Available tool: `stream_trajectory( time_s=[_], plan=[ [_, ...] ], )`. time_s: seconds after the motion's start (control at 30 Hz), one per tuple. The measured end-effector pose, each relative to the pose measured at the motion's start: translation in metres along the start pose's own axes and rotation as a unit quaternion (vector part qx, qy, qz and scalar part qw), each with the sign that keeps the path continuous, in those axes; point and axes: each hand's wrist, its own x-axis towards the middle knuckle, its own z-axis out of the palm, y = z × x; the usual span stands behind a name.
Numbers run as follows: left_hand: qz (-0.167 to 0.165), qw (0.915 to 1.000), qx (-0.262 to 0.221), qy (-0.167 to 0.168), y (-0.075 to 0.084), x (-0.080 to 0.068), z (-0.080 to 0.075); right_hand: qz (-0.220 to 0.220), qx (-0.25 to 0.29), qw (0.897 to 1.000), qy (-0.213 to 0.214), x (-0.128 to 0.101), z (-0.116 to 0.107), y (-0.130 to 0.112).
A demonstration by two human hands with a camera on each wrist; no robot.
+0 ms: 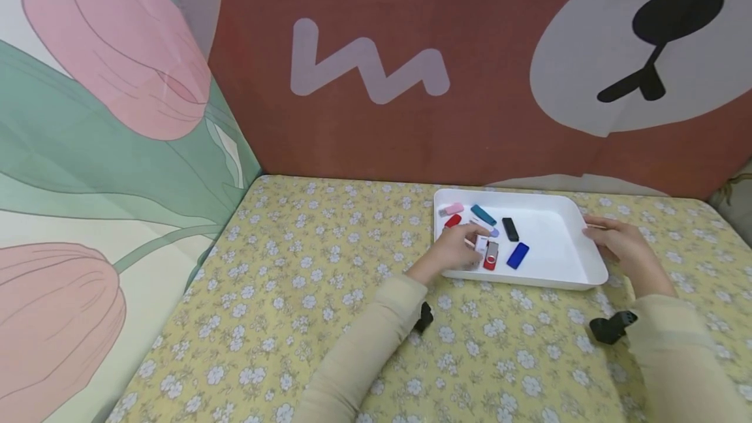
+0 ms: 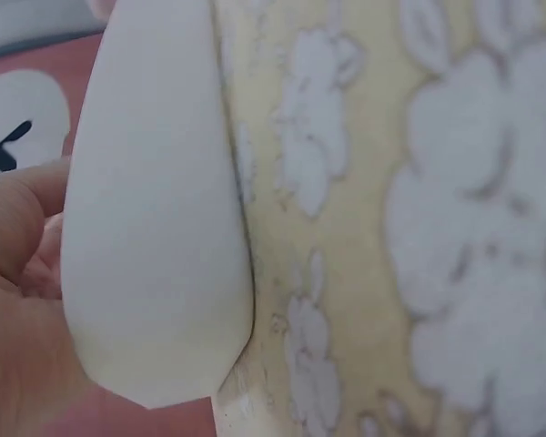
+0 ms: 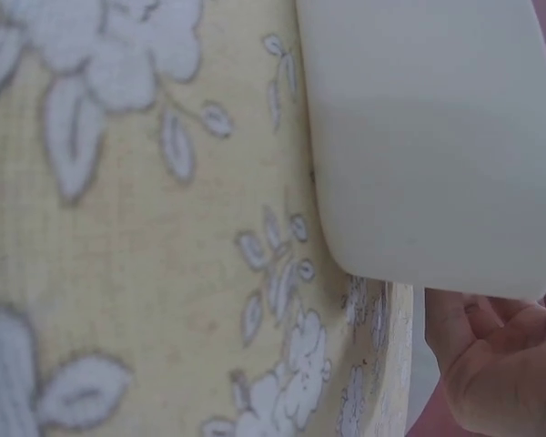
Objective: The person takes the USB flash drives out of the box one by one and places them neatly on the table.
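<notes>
Tray (image 1: 564, 240) contents hidden, wrist cams

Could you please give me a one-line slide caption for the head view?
Left hand reaches among USB sticks in a white tray; right hand rests at its edge.

Both forearms, in beige sleeves, extend forward. Left hand (image 1: 457, 250), fingers curled, pinches a small item at its fingertips. Right hand (image 1: 618, 243) lies palm down, fingers relaxed and pointing left, a black wrist mount behind each hand.
</notes>
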Motion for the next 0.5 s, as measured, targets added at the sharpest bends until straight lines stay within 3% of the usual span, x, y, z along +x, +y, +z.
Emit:
stream_trajectory(
  time_s=[0.23,0.5],
  plan=[
    [-0.004,0.993,-0.115,0.026,-0.003,-0.001,-0.009,-0.016,0.032,0.999,0.006,0.0,0.0,0.003],
    [-0.029,0.9733,-0.223,0.045,-0.001,-0.008,-0.027,-0.032,0.01,0.999,0.006,0.0,0.0,0.001]
  ],
)
